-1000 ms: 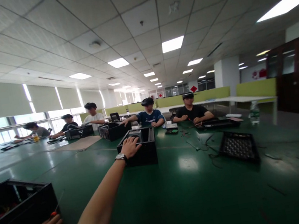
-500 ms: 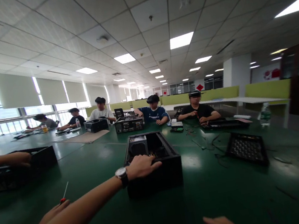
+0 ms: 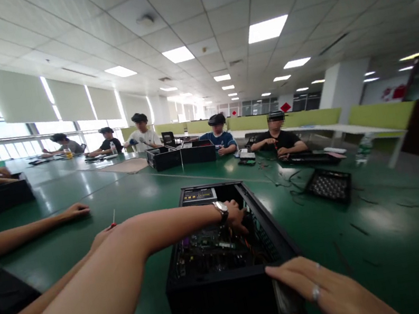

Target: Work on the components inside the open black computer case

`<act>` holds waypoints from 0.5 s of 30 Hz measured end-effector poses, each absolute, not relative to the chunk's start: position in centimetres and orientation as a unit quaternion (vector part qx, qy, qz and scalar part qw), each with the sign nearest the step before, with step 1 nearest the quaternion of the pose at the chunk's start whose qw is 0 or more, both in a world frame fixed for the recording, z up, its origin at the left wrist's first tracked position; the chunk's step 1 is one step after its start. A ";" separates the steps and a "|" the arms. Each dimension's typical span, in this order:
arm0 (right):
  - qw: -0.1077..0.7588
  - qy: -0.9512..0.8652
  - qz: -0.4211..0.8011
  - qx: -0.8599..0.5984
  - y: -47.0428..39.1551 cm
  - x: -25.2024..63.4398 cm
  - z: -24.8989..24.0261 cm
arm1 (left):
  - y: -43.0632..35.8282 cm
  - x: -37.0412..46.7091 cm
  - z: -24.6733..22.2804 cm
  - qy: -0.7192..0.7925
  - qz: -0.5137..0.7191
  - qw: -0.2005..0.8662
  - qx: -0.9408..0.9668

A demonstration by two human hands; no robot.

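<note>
An open black computer case point(image 3: 220, 297) lies on the green table point(image 3: 135, 191), its circuit board and cables showing. My left hand point(image 3: 236, 216), with a watch at the wrist, reaches down inside the case near its right wall, fingers apart. At the case's near right corner is my right hand point(image 3: 316, 289), wearing rings; its thumb and fingers are around a dark, flat object point(image 3: 287, 299) too blurred to name. A power supply point(image 3: 199, 195) sits at the far left of the case.
Another person's hand rests at left, and another arm lies beside mine near a red-handled screwdriver point(image 3: 113, 224). A black perforated panel point(image 3: 328, 184), loose cables and a bottle point(image 3: 364, 148) are at right. Several people sit across the table.
The case appears nearer and larger. My left hand has moved deeper into it, toward its right wall. My right hand has come up from the bottom edge to the case's near corner.
</note>
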State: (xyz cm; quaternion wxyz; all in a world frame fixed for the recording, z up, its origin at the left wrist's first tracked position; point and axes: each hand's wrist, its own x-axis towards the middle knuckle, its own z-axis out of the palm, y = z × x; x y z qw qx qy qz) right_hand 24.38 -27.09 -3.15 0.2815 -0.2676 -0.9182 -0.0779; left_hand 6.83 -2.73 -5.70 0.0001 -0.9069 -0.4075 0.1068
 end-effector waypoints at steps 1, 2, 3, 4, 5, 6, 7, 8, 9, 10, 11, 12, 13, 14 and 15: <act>0.271 -0.918 -0.067 -0.281 -26.6 24.3 -3.2 | -2.0 6.9 -5.8 -0.408 0.112 -0.007 -0.906; 0.261 -0.916 -0.052 -0.299 -26.0 24.2 -3.2 | -1.3 6.9 -5.9 -0.403 0.119 -0.019 -0.907; 0.251 -0.915 -0.031 -0.316 -25.3 24.1 -3.1 | -0.7 6.9 -6.0 -0.396 0.127 -0.033 -0.909; 0.238 -0.913 -0.004 -0.331 -24.5 24.0 -2.8 | -0.2 6.8 -6.1 -0.386 0.133 -0.047 -0.912; 0.223 -0.912 0.025 -0.343 -23.5 23.8 -2.5 | 0.2 6.6 -6.2 -0.376 0.137 -0.059 -0.915; 0.207 -0.912 0.053 -0.351 -22.6 23.5 -2.2 | 0.4 6.5 -6.2 -0.367 0.139 -0.067 -0.918; 0.190 -0.912 0.075 -0.355 -21.6 23.1 -1.8 | 0.7 6.3 -6.2 -0.360 0.138 -0.069 -0.920; 0.171 -0.914 0.089 -0.356 -20.6 22.6 -1.5 | 0.8 6.1 -6.0 -0.354 0.135 -0.066 -0.923; 0.150 -0.917 0.094 -0.357 -19.7 22.1 -1.2 | 0.8 5.8 -5.8 -0.350 0.130 -0.059 -0.926; 0.129 -0.920 0.092 -0.359 -18.9 21.5 -1.0 | 0.7 5.4 -5.4 -0.347 0.123 -0.050 -0.928; 0.104 -0.923 0.088 -0.359 -18.1 20.8 -0.8 | 0.4 4.9 -5.0 -0.343 0.116 -0.039 -0.931; 0.077 -0.926 0.083 -0.359 -17.4 20.1 -0.7 | 0.1 4.3 -4.5 -0.340 0.109 -0.031 -0.934; 0.044 -0.928 0.077 -0.362 -16.7 19.3 -0.7 | -0.4 3.6 -4.0 -0.336 0.103 -0.021 -0.936; 0.008 -0.928 0.072 -0.366 -16.1 18.5 -0.7 | -1.0 2.9 -3.5 -0.329 0.099 -0.009 -0.939; -0.029 -0.925 0.070 -0.371 -15.5 17.8 -0.6 | -1.6 2.1 -3.1 -0.319 0.097 0.008 -0.943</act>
